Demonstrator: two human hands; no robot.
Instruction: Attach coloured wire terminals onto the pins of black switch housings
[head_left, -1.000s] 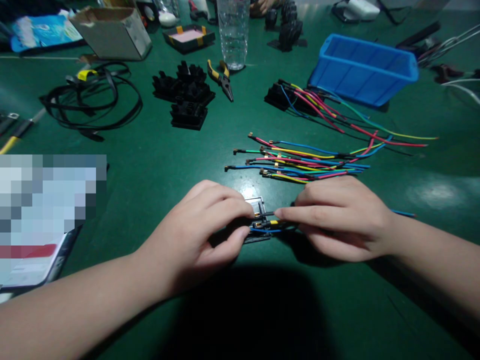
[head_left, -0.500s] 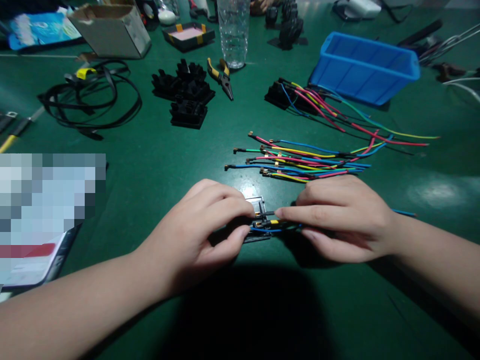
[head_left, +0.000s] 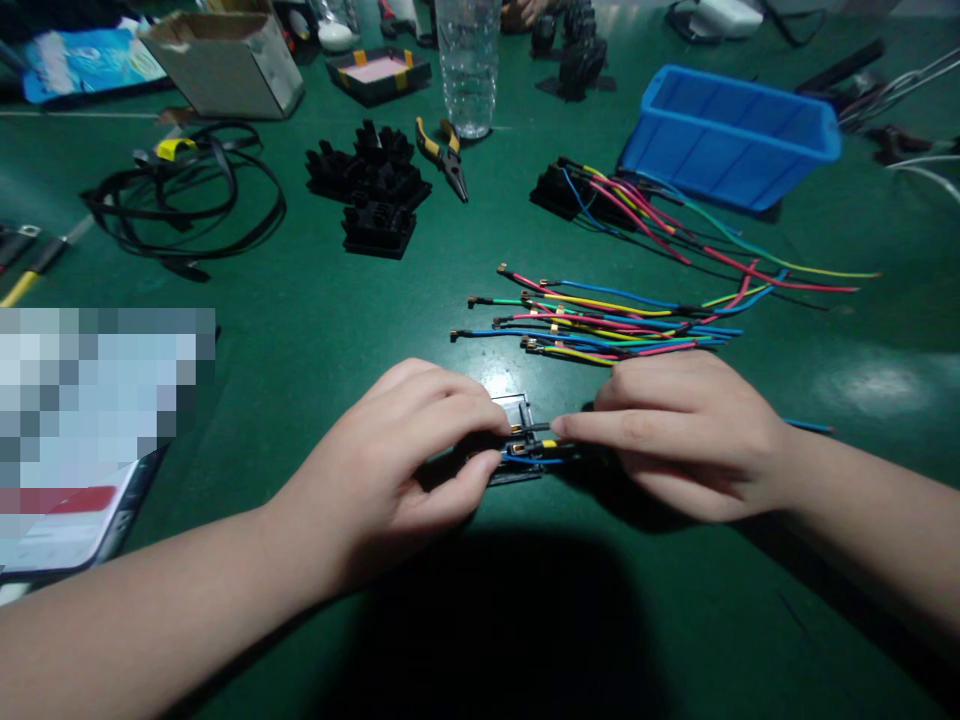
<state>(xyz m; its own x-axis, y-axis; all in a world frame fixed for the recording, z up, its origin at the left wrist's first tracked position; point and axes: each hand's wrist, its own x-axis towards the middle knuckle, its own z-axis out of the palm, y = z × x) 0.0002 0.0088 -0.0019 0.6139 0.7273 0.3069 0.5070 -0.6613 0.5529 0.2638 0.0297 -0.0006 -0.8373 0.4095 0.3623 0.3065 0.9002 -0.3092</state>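
**Left hand**: fingers curled and closed on a small black connector, thumb below and forefinger on top, pinning it low over the green surface.

**Right hand**: forefinger and thumb pinched together on a thin wire just behind its metal-tipped end. The tip sits at the connector's open face; whether it is inside a slot cannot be told. A blue length that shows past the right wrist is probably the same wire.

**Handling (judged by appearance):** the connector looks like light, hard plastic. It is rigid but small enough to slip or twist, so it is best gripped across its flat sides, clear of the open face. The wire is soft and bends readily. A hold just behind the metal tip uses its only stiff section, and the tip itself looks easy to deform.

**Surroundings:** just beyond the hands lies a loose bundle of coloured wires, tips pointing left. Farther off are a second connector already wired, a blue bin, a heap of black housings, pliers, a clear bottle, a coil of black cable and a cardboard box
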